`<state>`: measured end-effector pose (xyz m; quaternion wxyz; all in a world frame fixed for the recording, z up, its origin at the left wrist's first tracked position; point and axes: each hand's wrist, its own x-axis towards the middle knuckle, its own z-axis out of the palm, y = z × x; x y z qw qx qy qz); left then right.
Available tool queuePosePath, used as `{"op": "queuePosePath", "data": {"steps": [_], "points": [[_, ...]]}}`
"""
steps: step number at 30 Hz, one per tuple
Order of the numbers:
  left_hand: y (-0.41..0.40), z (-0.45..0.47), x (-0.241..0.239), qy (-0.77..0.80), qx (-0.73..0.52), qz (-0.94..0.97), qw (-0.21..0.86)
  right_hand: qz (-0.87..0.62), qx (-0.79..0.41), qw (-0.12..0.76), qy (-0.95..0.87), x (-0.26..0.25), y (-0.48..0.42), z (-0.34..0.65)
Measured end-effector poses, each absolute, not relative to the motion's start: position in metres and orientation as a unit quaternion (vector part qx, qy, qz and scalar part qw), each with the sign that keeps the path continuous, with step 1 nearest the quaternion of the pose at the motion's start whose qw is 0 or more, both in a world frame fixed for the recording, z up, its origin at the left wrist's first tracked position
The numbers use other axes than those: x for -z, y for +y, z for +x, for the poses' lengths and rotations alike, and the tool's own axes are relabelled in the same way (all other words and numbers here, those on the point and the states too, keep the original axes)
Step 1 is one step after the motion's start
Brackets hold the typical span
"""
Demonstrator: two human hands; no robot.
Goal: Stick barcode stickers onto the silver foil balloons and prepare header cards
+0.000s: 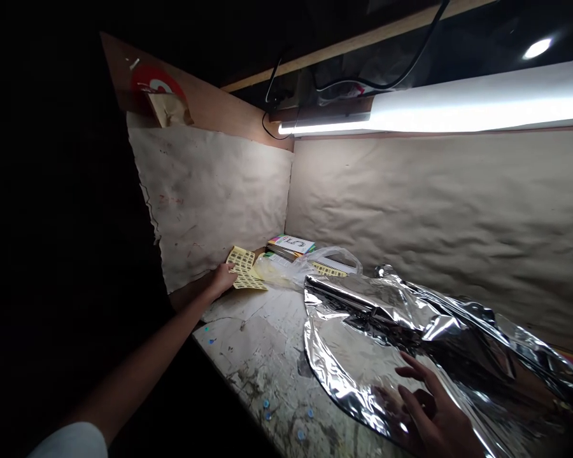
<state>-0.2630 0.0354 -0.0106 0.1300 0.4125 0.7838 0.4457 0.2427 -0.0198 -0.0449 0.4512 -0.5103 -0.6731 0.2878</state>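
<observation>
My left hand (223,280) reaches to the far left of the table, its fingers closed on the edge of a yellow sticker sheet (248,278) printed with rows of small dark labels. A shiny silver foil sheet (353,356) with a rounded end lies crumpled over the right of the table. Over its near part is my right hand (434,407), fingers apart and holding nothing; whether it touches the foil I cannot tell. Beside the sticker sheet rests a clear plastic bag (291,270).
Printed cards or booklets (291,243) are stacked in the back corner. Paper-covered panels (219,191) wall the left and back. A lit tube lamp (439,117) runs overhead, with a black cable (410,67) hanging above. Several small blue discs (310,413) dot the worn tabletop (253,343).
</observation>
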Motion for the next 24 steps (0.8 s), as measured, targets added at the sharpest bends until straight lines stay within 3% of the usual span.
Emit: {"op": "queuePosePath", "data": {"steps": [9,13,16,18,22,24], "points": [[0.080,-0.205,0.008,0.750,-0.473,0.433,0.162,-0.493,-0.275,0.391,-0.728,0.047,-0.009,0.258],[0.074,-0.187,-0.004,0.733,-0.493,0.462,0.078,-0.500,-0.133,0.403,-0.755,0.021,0.017,0.298],[0.072,-0.159,0.000,0.681,-0.470,0.561,-0.029,-0.609,-0.095,0.393,-0.683,-0.010,0.057,0.343],[0.067,-0.125,0.007,0.608,-0.425,0.670,0.004,-0.652,-0.070,0.386,-0.649,-0.030,0.090,0.371],[0.047,-0.046,0.024,0.419,-0.285,0.843,0.179,-0.692,-0.093,0.349,-0.625,-0.060,0.155,0.401],[0.037,-0.020,0.033,0.370,-0.242,0.881,0.167,-0.691,-0.131,0.324,-0.633,-0.067,0.179,0.401]]}}
